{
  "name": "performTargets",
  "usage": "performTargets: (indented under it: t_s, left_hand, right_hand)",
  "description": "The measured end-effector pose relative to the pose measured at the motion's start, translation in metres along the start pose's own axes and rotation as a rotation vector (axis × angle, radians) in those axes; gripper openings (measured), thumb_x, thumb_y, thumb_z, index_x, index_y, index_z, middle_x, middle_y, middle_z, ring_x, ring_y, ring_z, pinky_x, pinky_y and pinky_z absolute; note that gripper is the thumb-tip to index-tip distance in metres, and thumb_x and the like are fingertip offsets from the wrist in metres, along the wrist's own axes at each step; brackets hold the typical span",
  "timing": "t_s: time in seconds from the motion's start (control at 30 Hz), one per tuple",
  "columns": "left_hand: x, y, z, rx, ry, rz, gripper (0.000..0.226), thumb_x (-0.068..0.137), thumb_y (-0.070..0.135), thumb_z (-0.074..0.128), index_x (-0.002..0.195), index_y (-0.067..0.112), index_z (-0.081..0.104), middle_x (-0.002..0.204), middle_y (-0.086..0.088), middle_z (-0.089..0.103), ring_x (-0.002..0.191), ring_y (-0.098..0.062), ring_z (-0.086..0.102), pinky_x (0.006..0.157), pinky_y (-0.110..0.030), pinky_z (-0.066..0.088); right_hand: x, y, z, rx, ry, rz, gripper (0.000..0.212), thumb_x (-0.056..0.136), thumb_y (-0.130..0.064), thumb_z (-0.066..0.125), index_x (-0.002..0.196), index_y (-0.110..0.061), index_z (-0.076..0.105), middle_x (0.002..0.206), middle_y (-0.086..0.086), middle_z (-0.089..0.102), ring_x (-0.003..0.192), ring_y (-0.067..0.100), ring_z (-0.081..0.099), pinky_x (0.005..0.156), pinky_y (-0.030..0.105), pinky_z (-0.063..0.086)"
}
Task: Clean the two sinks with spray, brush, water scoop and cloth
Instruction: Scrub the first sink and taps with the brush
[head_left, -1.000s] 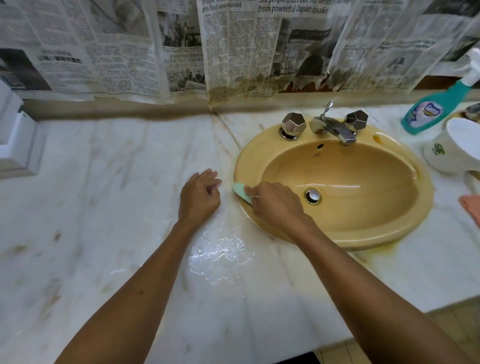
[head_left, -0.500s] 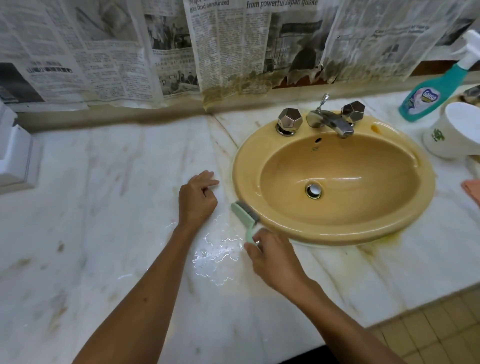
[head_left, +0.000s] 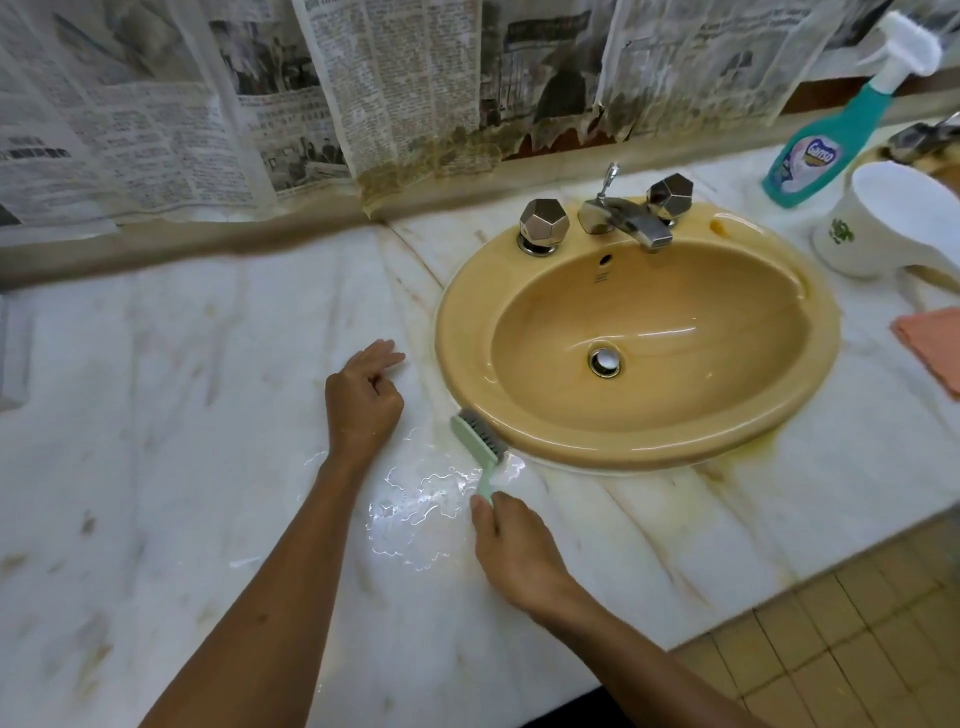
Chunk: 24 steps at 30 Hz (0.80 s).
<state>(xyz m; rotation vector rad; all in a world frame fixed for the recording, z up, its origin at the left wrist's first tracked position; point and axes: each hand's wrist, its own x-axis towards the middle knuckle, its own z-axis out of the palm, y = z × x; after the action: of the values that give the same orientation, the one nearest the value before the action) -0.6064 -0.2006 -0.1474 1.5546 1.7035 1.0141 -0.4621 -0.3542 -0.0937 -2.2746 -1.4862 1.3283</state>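
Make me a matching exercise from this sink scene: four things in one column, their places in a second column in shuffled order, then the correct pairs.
Things
1. brush
2. spray bottle
3. pink cloth
4. left hand

Places
A. resting on the marble counter, left of the sink
B. at the right edge of the view, on the counter
C. in the right hand, bristles at the sink's front-left rim
D. behind the white water scoop, far right

Pairs: 1-C, 2-D, 3-B, 4-A
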Motion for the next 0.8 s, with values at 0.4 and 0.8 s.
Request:
performTargets:
  t_s: [0.4,0.8]
  left_hand:
    - [-0.003,-0.003,-0.003,-0.022,-0.015,0.007,0.046,0.082,-0.012,0.043,0.109,0.007,0.075,0.127,-0.006,0.066,0.125,-0.012,0.056,0.109,-0.01,0.033]
    - [-0.005,-0.007,-0.005,0.476,-0.345,0.377,0.059,0.084,0.035,0.047,0.143,0.031,0.052,0.155,0.001,0.041,0.149,-0.028,0.021,0.12,-0.044,0.011]
  right_hand:
    - [-0.008,0.024,-0.016,0.019,-0.007,0.024,0.041,0.104,-0.042,0.035,0.067,-0.023,0.036,0.081,-0.001,0.051,0.086,0.027,0.055,0.075,0.034,0.041]
    - [0.018,0.001,-0.033,0.101,0.017,-0.02,0.046,0.1,-0.045,0.043,0.081,-0.006,0.061,0.081,0.007,0.065,0.086,0.029,0.06,0.078,0.035,0.045]
